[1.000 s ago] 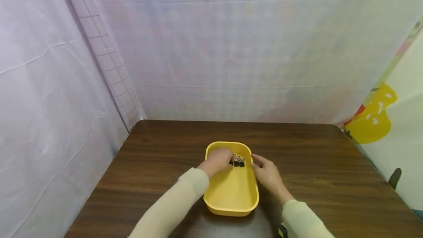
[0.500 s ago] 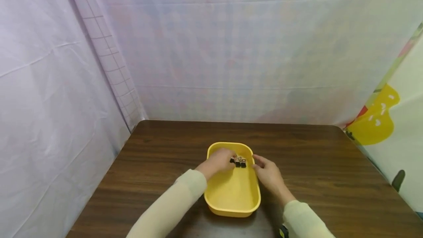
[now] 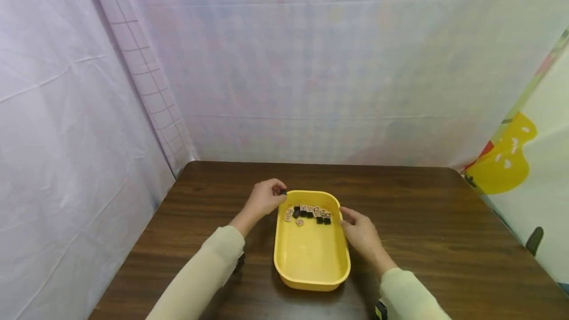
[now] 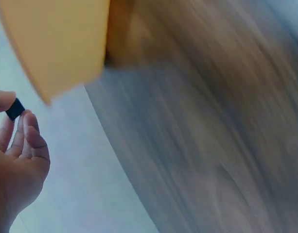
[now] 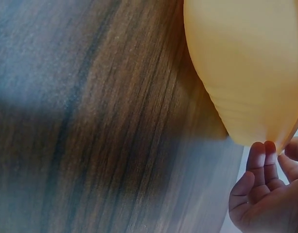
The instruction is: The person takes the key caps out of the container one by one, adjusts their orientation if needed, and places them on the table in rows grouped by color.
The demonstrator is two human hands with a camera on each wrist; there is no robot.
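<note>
At the far left corner of the yellow plastic tub (image 3: 311, 256), my left hand (image 3: 263, 198) pinches a small black square piece (image 4: 15, 109) between thumb and fingertips. It hovers beside the rim, on the outer side. Inside the tub's far end lie several small square pieces (image 3: 304, 210), some black and some beige with dark marks. One beige piece (image 3: 300, 222) lies a little nearer than the rest. My right hand (image 3: 362, 233) grips the tub's right rim near the far end; in the right wrist view its fingertips (image 5: 257, 151) touch the outer wall.
The tub stands on a dark wood-grain table (image 3: 422, 211). White patterned sheets (image 3: 311, 88) hang behind the table and at both sides. A dark object (image 3: 380, 310) shows by the right sleeve.
My left hand has come out of the tub, moving left and away to beyond its rim with a black piece. More pieces now show inside. The right hand stays at the rim.
</note>
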